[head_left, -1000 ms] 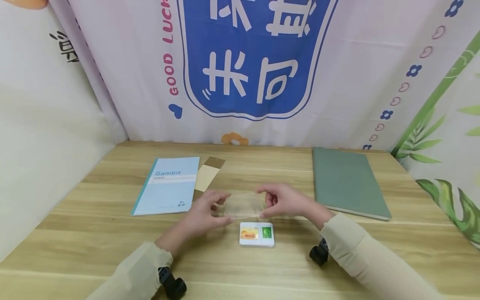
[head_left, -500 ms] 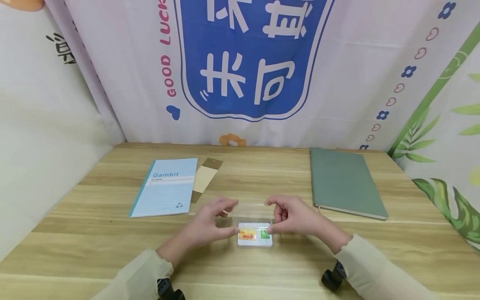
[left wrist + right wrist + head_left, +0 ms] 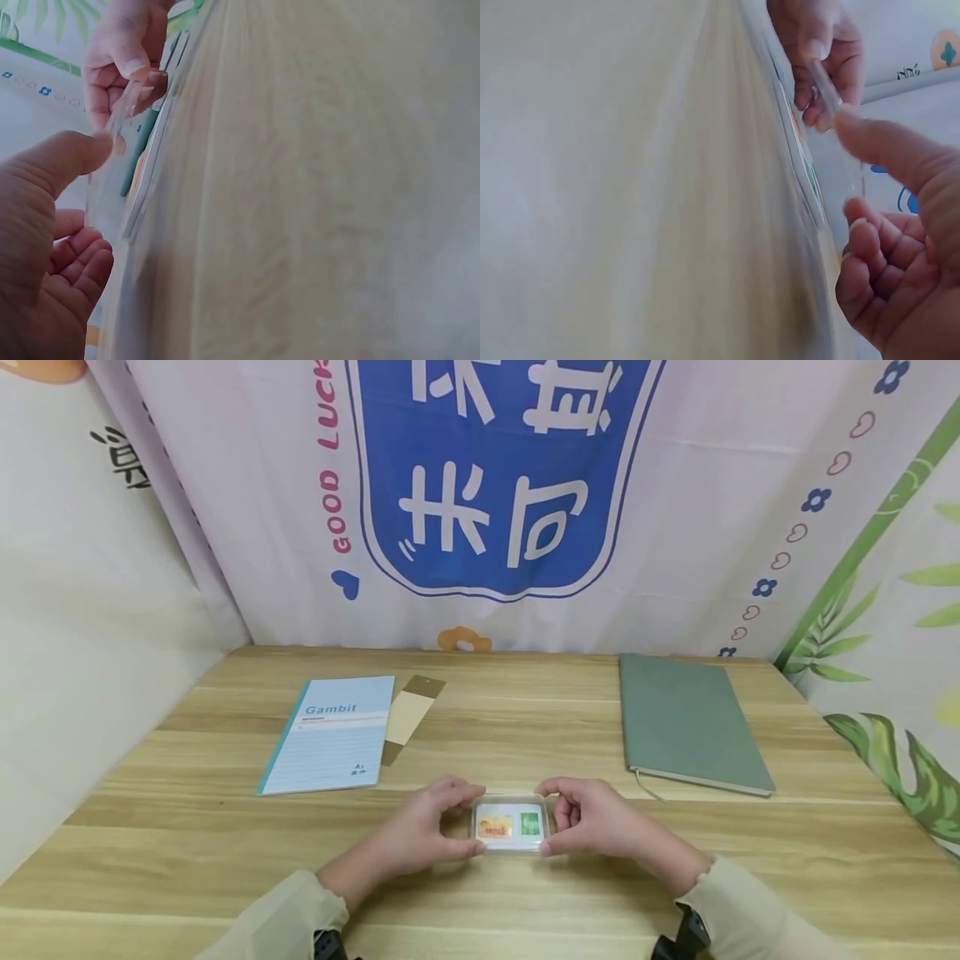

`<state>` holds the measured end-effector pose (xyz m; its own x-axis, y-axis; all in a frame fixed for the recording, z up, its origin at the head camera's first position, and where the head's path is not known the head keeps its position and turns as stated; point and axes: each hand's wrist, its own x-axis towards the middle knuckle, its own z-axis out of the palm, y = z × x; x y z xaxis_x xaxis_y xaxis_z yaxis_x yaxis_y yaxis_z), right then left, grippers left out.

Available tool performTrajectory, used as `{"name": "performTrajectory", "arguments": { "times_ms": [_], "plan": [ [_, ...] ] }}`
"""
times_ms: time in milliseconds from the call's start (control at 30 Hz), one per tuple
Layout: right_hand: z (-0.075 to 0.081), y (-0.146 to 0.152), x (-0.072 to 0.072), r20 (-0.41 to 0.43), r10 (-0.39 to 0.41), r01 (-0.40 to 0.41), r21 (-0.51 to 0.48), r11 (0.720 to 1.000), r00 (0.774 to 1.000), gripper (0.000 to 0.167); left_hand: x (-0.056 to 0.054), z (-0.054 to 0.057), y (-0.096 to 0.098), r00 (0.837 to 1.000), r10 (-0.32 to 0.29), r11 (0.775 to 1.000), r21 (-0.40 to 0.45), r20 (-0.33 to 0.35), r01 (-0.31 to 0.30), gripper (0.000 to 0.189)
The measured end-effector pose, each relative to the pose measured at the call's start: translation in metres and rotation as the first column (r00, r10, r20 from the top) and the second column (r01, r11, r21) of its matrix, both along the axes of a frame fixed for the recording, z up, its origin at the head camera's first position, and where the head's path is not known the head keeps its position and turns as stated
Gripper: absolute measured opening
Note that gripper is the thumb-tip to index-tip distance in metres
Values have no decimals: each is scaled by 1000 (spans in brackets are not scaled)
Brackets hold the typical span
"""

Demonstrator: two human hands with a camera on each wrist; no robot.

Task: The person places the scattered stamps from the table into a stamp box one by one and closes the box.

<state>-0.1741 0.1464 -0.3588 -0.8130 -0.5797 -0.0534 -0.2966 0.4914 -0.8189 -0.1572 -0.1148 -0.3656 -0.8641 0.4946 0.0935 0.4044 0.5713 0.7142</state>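
A clear plastic lid (image 3: 512, 796) is held level between my two hands at the middle of the table. My left hand (image 3: 429, 825) pinches its left end between thumb and fingers, and my right hand (image 3: 600, 823) pinches the right end likewise. Directly beneath lies a flat white case (image 3: 142, 204), bearing an orange-yellow picture and a green one that show through the lid in the head view. Both wrist views show a narrow gap between lid (image 3: 98, 187) and case.
A blue "Gambit" notebook (image 3: 330, 735) lies at the left, beside a brown and cream card (image 3: 412, 710) partly covered by it. At the right is a green notebook (image 3: 690, 727) with a ribbon. A printed cloth (image 3: 262, 510) hangs behind the wooden table (image 3: 187, 860).
Both hands have brought the clear lid toward me and down, from behind the white case to right over it. The notebooks and card have stayed in place.
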Motion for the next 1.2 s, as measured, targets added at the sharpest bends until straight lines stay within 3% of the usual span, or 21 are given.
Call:
{"name": "performTrajectory", "arguments": {
  "times_ms": [300, 567, 867, 1200],
  "plan": [
    [-5, -4, 4, 24, -25, 25, -11, 1000, 999, 62, -1, -3, 1, 1000, -25, 996, -87, -3, 25, 62],
    [-11, -8, 3, -52, -16, 19, 43, 999, 999, 58, 0, -1, 0, 999, -33, 988, -151, -9, 32, 63],
    [-10, -9, 2, -74, -13, 19, 76, 997, 997, 61, -2, 3, 0, 998, -49, 980, -196, -34, 41, 60],
    [-7, -11, 9, -47, -59, 63, 109, 992, 997, 62, 0, 0, 6, 999, -6, 980, -196, 34, 13, 61]
  ]
}}
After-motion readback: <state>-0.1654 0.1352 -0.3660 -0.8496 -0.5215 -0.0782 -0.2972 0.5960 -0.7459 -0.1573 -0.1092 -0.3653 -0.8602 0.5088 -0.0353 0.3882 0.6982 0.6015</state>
